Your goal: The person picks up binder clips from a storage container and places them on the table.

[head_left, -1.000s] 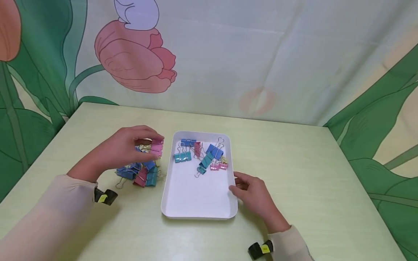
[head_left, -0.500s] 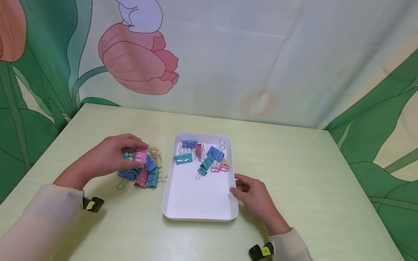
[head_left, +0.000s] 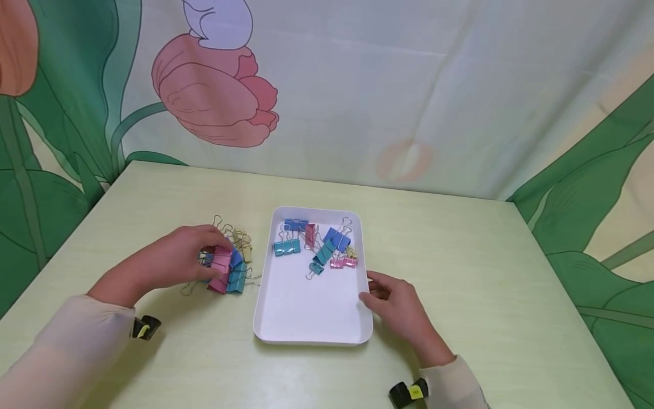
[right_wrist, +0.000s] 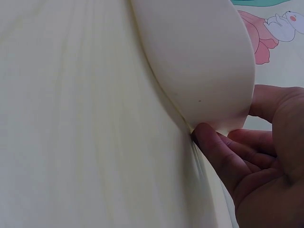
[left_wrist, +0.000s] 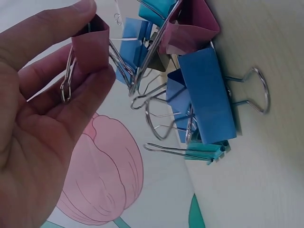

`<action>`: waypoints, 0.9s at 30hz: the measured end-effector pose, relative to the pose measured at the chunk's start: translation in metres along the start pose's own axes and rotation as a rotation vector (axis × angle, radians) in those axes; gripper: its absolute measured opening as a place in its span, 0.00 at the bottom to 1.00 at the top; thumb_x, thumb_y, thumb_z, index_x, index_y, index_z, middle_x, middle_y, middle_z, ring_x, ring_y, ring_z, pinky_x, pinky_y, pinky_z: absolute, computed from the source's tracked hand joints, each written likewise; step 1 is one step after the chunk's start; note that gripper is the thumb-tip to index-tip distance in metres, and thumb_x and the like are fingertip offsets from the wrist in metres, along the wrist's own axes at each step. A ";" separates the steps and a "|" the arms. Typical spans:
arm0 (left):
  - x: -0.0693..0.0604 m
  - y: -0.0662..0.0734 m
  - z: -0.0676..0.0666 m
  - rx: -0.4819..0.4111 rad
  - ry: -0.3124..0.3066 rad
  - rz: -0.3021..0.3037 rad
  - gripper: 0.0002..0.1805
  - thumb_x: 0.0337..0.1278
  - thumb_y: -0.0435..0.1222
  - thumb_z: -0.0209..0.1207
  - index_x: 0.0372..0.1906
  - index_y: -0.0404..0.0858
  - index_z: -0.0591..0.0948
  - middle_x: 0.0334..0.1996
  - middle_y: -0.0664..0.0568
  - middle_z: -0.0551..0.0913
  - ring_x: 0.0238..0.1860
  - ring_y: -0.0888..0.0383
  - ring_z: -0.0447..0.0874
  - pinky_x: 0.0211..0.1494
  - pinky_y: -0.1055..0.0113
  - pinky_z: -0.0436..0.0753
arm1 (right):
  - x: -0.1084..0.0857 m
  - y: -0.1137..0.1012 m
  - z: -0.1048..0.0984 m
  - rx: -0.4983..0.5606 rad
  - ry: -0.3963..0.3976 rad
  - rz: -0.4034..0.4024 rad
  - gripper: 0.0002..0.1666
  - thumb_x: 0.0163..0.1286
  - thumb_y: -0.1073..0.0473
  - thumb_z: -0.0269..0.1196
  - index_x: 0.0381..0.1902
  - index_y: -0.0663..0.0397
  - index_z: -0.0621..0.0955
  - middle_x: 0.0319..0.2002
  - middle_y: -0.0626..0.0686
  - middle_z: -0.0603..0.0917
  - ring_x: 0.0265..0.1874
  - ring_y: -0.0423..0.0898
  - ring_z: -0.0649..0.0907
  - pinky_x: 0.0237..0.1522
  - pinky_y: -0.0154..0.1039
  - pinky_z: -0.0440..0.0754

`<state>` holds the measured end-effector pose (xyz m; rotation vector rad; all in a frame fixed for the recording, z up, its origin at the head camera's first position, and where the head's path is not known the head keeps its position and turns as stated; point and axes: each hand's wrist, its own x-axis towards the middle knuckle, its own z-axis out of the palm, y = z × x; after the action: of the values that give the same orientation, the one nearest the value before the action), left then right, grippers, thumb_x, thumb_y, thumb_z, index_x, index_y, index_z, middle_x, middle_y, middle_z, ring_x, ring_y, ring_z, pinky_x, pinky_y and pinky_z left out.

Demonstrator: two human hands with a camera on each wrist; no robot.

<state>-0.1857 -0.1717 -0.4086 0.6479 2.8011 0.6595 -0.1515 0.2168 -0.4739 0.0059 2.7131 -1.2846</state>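
Binder clips [head_left: 323,251] lie in the tray [head_left: 313,309]; a pile [head_left: 237,278] remains left of it. Left hand [head_left: 176,255] pinches a pink clip [left_wrist: 91,51]; right hand [head_left: 398,305] grips the tray.

The tray [head_left: 311,309] is presenting plain white. The held clip [left_wrist: 91,52] is showing dusty pink; a neighbouring clip [left_wrist: 206,95] is displaying solid blue, its wire handle [left_wrist: 267,90] gleaming silver. One tray clip [head_left: 287,247] is reading teal. The table [head_left: 485,295] is carrying pale yellow-green with faint grain streaks. The backdrop [head_left: 332,102] is bearing off-white, printed with an outlined pink tulip [head_left: 209,91], green leaves [head_left: 577,182] and a lilac animal figure [head_left: 222,25]. Sleeves [head_left: 92,335] are appearing plain cream; black wristbands [head_left: 399,395] are exhibiting yellow labels [head_left: 415,392]
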 end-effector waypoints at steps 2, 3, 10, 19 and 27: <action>0.000 0.002 0.001 0.019 -0.007 0.016 0.20 0.47 0.40 0.72 0.48 0.43 0.84 0.49 0.50 0.81 0.49 0.52 0.78 0.53 0.55 0.83 | 0.000 0.000 0.000 0.000 0.000 0.001 0.29 0.62 0.58 0.68 0.62 0.50 0.78 0.44 0.50 0.87 0.39 0.43 0.85 0.44 0.38 0.85; 0.001 0.004 0.001 0.031 -0.013 0.026 0.19 0.47 0.39 0.71 0.47 0.42 0.84 0.48 0.51 0.81 0.48 0.53 0.78 0.52 0.55 0.83 | 0.000 0.000 0.000 0.001 -0.001 0.001 0.29 0.62 0.58 0.68 0.62 0.50 0.78 0.44 0.50 0.87 0.39 0.43 0.85 0.44 0.38 0.85; 0.003 0.004 0.007 0.091 -0.048 0.078 0.12 0.45 0.35 0.70 0.39 0.42 0.85 0.45 0.52 0.80 0.45 0.54 0.78 0.50 0.57 0.81 | 0.001 0.002 0.001 -0.001 -0.001 -0.015 0.29 0.62 0.57 0.68 0.62 0.50 0.78 0.44 0.50 0.87 0.38 0.42 0.85 0.44 0.38 0.85; 0.003 0.000 0.013 0.121 -0.061 0.081 0.16 0.45 0.37 0.71 0.42 0.41 0.86 0.46 0.51 0.79 0.44 0.56 0.77 0.49 0.57 0.83 | 0.001 0.001 0.001 -0.008 0.006 -0.017 0.29 0.62 0.57 0.69 0.62 0.50 0.78 0.44 0.50 0.87 0.39 0.43 0.85 0.44 0.38 0.85; 0.003 0.002 0.014 0.123 -0.032 0.100 0.17 0.46 0.39 0.71 0.45 0.40 0.86 0.46 0.51 0.80 0.47 0.53 0.78 0.53 0.54 0.82 | 0.001 0.002 0.001 -0.006 0.004 -0.010 0.29 0.62 0.57 0.68 0.62 0.50 0.78 0.44 0.50 0.87 0.39 0.43 0.85 0.44 0.38 0.85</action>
<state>-0.1836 -0.1633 -0.4203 0.8187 2.8114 0.4919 -0.1519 0.2170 -0.4760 -0.0060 2.7234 -1.2809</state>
